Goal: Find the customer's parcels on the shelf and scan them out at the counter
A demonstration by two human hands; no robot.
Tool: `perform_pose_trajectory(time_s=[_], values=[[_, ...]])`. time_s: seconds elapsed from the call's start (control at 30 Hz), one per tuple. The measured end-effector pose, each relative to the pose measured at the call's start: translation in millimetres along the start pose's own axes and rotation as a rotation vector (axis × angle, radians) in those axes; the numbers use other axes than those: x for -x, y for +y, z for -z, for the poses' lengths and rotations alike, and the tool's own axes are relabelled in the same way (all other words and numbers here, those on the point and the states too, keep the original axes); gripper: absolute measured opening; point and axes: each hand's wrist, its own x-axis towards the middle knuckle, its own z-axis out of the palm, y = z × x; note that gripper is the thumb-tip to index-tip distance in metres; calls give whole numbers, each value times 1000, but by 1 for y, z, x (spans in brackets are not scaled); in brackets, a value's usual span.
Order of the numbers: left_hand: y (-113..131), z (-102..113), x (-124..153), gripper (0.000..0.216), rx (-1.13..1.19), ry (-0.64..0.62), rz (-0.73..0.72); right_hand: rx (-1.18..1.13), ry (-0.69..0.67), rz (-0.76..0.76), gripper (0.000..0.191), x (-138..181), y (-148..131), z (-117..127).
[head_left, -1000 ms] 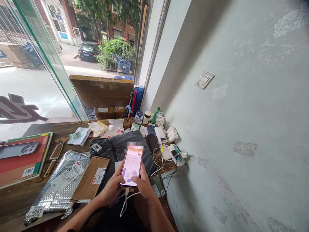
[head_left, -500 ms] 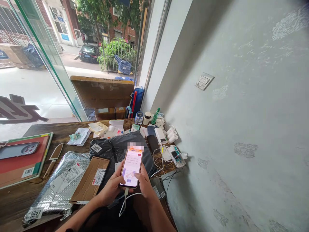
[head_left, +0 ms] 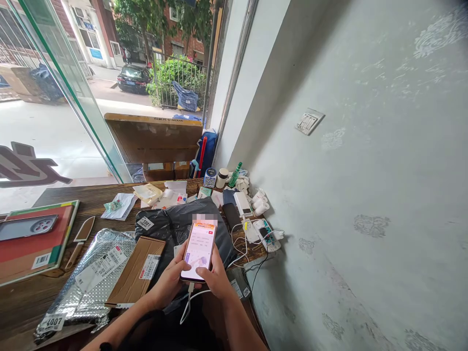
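Both my hands hold a lit smartphone [head_left: 199, 249] upright over the near edge of a wooden table [head_left: 91, 197]. My left hand [head_left: 168, 282] grips its left side, fingers curled behind it. My right hand [head_left: 216, 279] wraps the right side, thumb resting on the lower screen. A white charging cable [head_left: 190, 300] hangs from the phone's bottom. Right behind the phone lies a black plastic parcel [head_left: 175, 224] with a white label.
A brown cardboard mailer [head_left: 137, 270] and a silver foil parcel [head_left: 87, 278] lie left of my hands. Farther left are a knife [head_left: 80, 241] and another phone [head_left: 27, 226] on a red box. A power strip with chargers [head_left: 265, 234] and small bottles line the grey wall.
My right thumb has slid slightly on the screen and the page shown has shifted. The phone and both hands stay in nearly the same place.
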Motion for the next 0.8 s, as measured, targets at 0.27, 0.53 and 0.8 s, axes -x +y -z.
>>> perform_pose_trajectory(time_s=[0.27,0.53,0.8], values=[[-5,7,-3,108,29,-24,-2,69,66,-3,52,-2,7,0],[-6,9,-4,107,-4,-21,-15,41,56,-5,61,-3,6,0],[-10,13,-5,102,-18,-73,-12,6,363,-94,50,-31,-2,0]])
